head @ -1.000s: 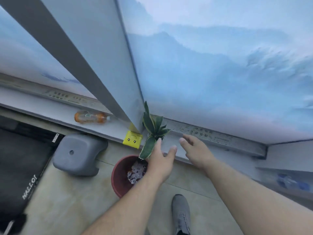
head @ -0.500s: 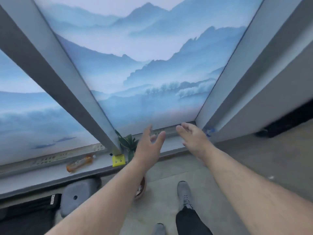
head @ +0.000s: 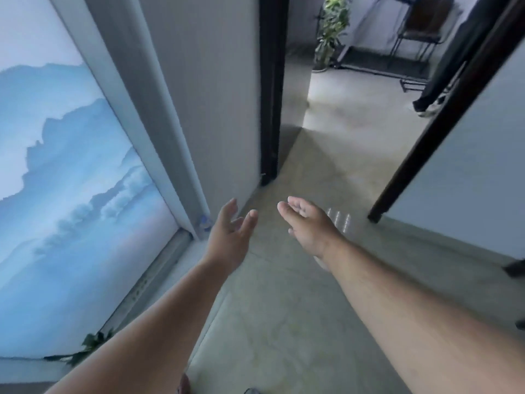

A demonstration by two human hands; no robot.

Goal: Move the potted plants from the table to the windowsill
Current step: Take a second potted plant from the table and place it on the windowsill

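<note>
Green pointed leaves of a potted plant (head: 91,346) are seen at the lower left edge, beside the windowsill (head: 181,261) under a smooth pane printed with hazy blue mountains (head: 71,180); its pot is hidden behind the left forearm. Both bare arms are stretched forward over the matte grey floor (head: 284,322). The left hand (head: 230,237) and right hand (head: 308,226) are held empty, fingers loosely spread.

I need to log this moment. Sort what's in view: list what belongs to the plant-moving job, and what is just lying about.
Belongs to the job:
- left hand, open, holding nothing
- right hand, open, holding nothing
- small plant's leaves at the window's foot, bottom left

Just lying about:
- tall leafy plant in the far room
- dark chair
- plastic bottle in the window corner
</note>
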